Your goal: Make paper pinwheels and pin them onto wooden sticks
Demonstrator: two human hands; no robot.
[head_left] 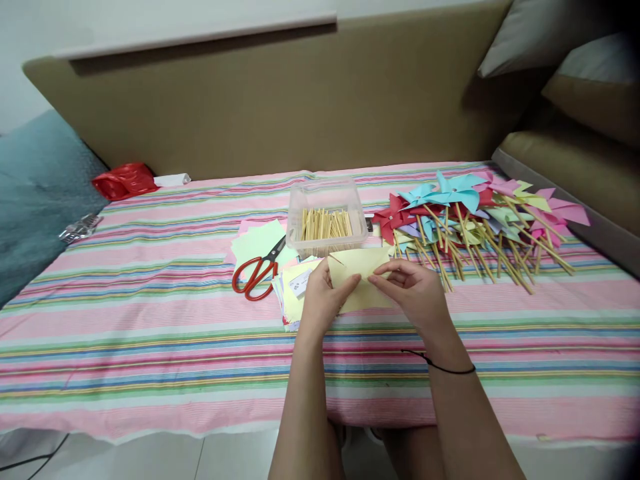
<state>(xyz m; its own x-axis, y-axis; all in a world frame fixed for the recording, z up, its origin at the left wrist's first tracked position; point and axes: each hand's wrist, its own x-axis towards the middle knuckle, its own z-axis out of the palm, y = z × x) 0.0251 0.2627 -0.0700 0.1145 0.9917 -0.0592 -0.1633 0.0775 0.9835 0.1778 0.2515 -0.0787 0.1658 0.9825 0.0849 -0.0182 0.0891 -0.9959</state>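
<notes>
A pale yellow sheet of paper (357, 263) with a slit cut near its upper left corner is held up in front of me. My left hand (326, 297) grips its left side, thumb on the near face. Close to the paper's middle, my right hand (413, 287) pinches with thumb and index finger; whether a small item sits in that pinch cannot be made out. Left of my hands lie red-handled scissors (256, 275) on a green sheet (263, 241). A stack of coloured paper (293, 300) is partly covered by my left hand.
Behind the paper stands a clear plastic box (325, 190) holding many thin wooden sticks (325, 225). Finished paper pinwheels (457, 193) on sticks are piled at the right. A red plastic bag (127, 181) lies far left on the striped cloth (175, 360), near a silvery packet (80, 228).
</notes>
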